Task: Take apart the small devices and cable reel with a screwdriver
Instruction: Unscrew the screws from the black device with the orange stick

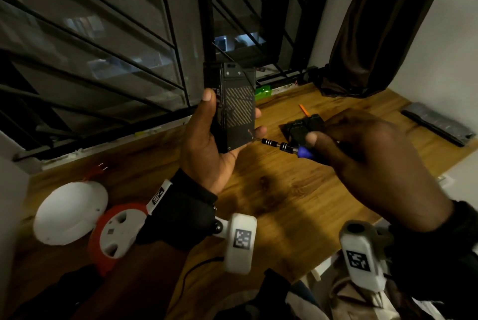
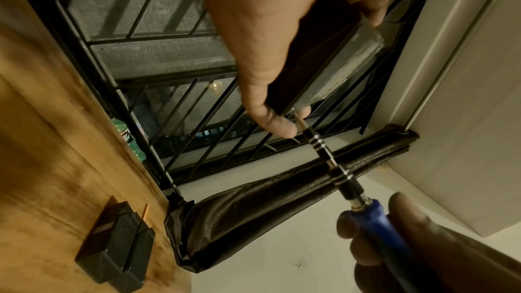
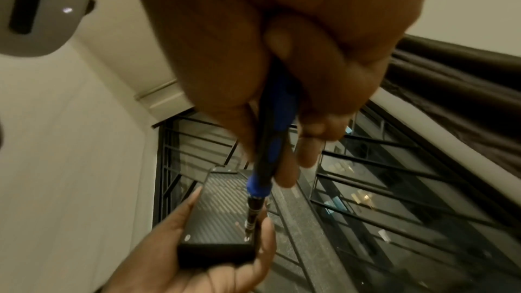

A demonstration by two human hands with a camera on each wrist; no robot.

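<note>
My left hand point(image 1: 207, 138) holds a black box-shaped device point(image 1: 238, 107) upright above the wooden table point(image 1: 284, 190), thumb on its left edge and fingers round the right. Its face has a striped grille point(image 3: 222, 206). My right hand point(image 1: 362, 154) grips a blue-handled screwdriver point(image 1: 284, 147) with a black banded shaft point(image 2: 324, 153). The tip sits at a screw in the device's lower right corner point(image 3: 246, 238). At the table's left lie the cable reel's white cover point(image 1: 69, 213) and its red-rimmed body point(image 1: 113, 237), partly hidden by my left wrist.
More black devices point(image 2: 118, 244) lie on the table behind the screwdriver, with a thin orange stick point(image 1: 304, 109) beside them. A green bottle point(image 2: 128, 139) lies by the barred window point(image 1: 103, 48). A dark curtain point(image 1: 375, 35) hangs at the right, and a grey flat strip point(image 1: 439, 125) lies at the far right.
</note>
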